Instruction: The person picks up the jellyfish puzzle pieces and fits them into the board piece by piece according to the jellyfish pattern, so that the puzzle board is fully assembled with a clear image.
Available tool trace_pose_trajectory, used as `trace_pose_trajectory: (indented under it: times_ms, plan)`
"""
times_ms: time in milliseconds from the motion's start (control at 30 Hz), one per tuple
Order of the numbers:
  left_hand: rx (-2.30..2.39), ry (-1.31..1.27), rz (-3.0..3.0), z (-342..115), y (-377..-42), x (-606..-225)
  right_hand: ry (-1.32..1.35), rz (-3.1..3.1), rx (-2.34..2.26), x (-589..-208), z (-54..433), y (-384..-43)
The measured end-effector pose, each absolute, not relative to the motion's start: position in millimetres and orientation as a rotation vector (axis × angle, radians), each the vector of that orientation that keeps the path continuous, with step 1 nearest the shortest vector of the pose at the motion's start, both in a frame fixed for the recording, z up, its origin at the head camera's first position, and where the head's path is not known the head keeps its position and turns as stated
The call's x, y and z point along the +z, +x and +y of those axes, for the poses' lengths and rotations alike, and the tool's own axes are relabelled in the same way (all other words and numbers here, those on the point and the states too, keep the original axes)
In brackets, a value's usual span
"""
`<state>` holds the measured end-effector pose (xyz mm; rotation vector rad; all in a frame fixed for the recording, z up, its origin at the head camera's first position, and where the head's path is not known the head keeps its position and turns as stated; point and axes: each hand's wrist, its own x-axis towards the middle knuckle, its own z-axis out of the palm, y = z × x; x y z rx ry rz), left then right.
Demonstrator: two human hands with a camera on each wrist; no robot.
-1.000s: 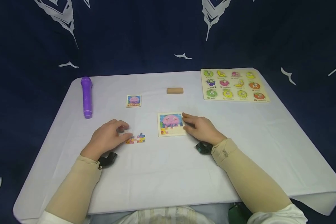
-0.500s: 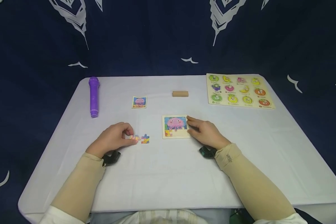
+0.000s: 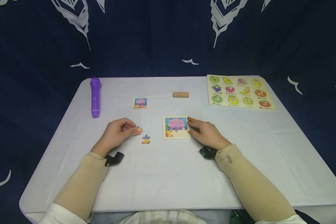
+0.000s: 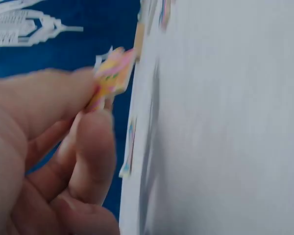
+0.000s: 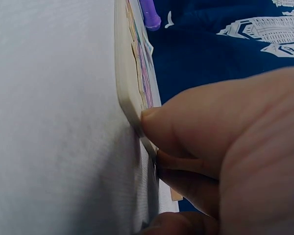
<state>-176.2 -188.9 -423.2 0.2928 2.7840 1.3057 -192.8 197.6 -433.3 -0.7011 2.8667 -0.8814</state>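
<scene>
My left hand (image 3: 118,134) pinches a small pink-and-yellow jigsaw piece (image 4: 115,73) between thumb and fingers, raised over the table in the left wrist view. Just below that hand lies another jigsaw piece (image 3: 146,139), yellow and blue, flat on the cloth. A square puzzle board (image 3: 175,134) with a pink jellyfish picture sits at the table's middle; a strip along its lower right shows bare backing. My right hand (image 3: 206,133) holds the board's right edge, with the thumb (image 5: 159,122) at its rim in the right wrist view.
Behind the hands lie a small jellyfish picture card (image 3: 140,103) and a wooden block (image 3: 180,95). A purple microphone-shaped toy (image 3: 95,98) is at the back left. At the back right lies a fruit picture board (image 3: 240,92). White cloth covers the table (image 3: 162,177).
My left hand has taken hold of one jigsaw piece and lifted it away from the other piece. The right hand stays at the board's edge. The head view has shifted slightly.
</scene>
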Motion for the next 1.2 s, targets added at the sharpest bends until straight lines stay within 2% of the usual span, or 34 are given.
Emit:
trace_pose_trajectory:
  times_ms: [367,733,1200]
  plan:
    - [1.381,0.372,2.702,-150.1,-173.2,-413.4,-0.699,2.870,-0.870,-432.6,197.8,-192.4]
    - [1.319,0.618,2.651,-97.1,-184.3,-408.6,-0.719,2.878,-0.885,-432.6,199.1,-193.4]
    - [1.161,0.640,2.726,-52.8,-193.5,-417.2,-0.746,2.869,-0.893,-432.2,198.9,-194.1]
